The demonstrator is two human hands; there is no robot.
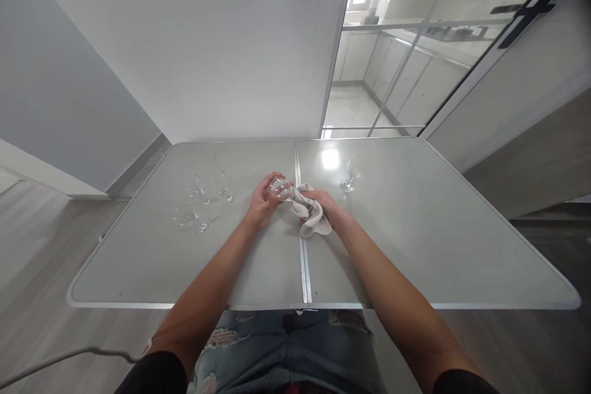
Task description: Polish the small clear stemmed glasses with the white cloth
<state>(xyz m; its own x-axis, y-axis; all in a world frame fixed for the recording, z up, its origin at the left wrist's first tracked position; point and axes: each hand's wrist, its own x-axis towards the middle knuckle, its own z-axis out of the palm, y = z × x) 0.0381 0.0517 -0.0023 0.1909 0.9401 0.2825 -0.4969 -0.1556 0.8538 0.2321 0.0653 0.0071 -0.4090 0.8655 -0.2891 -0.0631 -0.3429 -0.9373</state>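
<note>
Over a grey table [415,246], left hand [264,200] grips a glass [281,188] while right hand [323,204] clutches a cloth [310,215], polishing; rotation seems next.

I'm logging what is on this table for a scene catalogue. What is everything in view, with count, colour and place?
Glass in hand: one, clear, held over the table's middle, at the seam.
Cloth: one, off-white, bunched against that glass.
Wine glass: one, clear, standing right of the hands, far side of the table.
Group of glasses: several, clear, on the table's left half; exact count too hard to tell.
Table: one, pale grey, metal-edged, with a centre seam.
Sliding glass door: one, dark-framed, behind the table at right.
Left hand: one, gripping the glass.
Right hand: one, clutching the cloth.
</note>
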